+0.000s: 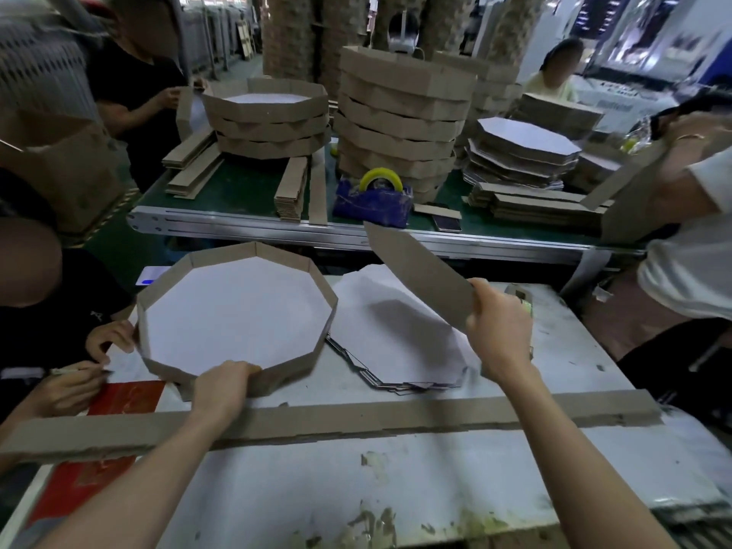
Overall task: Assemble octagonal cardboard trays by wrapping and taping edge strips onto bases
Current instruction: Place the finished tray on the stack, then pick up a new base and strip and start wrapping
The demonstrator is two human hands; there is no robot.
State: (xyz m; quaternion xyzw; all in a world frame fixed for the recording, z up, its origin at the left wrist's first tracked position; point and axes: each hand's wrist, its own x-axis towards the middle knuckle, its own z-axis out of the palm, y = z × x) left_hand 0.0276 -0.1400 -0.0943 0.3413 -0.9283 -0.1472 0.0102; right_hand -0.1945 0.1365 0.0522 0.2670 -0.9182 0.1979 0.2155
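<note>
1. Step-wise, we reckon we're at the handover between two trays. Our left hand (223, 386) pins the near wall of a wrapped tray (237, 311), and our right hand (499, 326) has a fresh edge strip (420, 267) up in the air. We can't tell from here whether the tray's seam is taped.
2. Left hand: the fingers are curled over the top of the wall, properly clamped on the cardboard. The tray sits flat on the table (396, 489) and stretches away from that hand. Its wall stands upright all round the white base.
3. Right hand: it's closed round the lower end of the strip. The strip angles up and away to the hand's left, and its free end touches nothing.
4. Below and just beyond the right hand lies a stack of bare bases (396, 330), just beside the tray. None of them has a wall yet.
5. Nearer to us than both hands, a long strip (317, 423) lies flat across the table under both forearms.
6. Next move, our guess: either tape the seam under the left hand, or park this tray and wrap the strip round the top base. Tape's the snag, since the tape dispenser (374, 196) sits well beyond the right hand on the far bench. One hand would have to let go to reach it.
7. Further out still, finished trays (400, 124) are stacked behind the dispenser. Someone else's hands (107, 338) work just left of our tray.
</note>
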